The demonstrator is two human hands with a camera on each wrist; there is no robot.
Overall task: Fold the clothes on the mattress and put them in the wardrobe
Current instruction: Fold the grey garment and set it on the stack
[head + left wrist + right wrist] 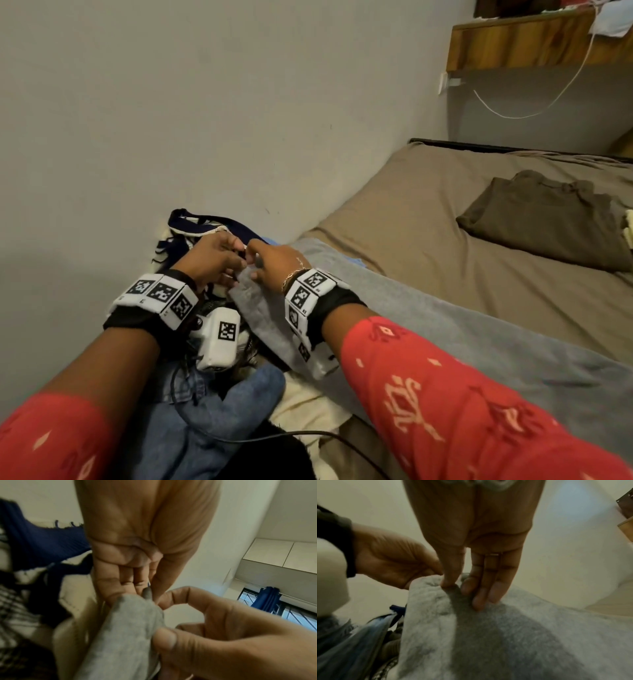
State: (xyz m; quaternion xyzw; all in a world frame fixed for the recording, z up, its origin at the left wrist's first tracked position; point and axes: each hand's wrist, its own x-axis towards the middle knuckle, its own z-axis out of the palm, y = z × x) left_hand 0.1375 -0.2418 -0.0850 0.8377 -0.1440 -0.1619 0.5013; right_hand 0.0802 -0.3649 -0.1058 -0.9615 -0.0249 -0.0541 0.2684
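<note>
Both hands (219,258) (274,262) pinch grey garment (445,329) edge w/ fingers (450,580).

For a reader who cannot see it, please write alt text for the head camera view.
Both hands, left hand and right hand, pinch one end of a grey garment lying along the mattress edge. A pile of clothes sits below the left wrist, and a folded olive garment lies farther right.

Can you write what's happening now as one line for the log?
step: gripping grey garment edge | left hand: pinching it | right hand: pinching it | olive garment: folded on mattress | wardrobe: not in view
</note>
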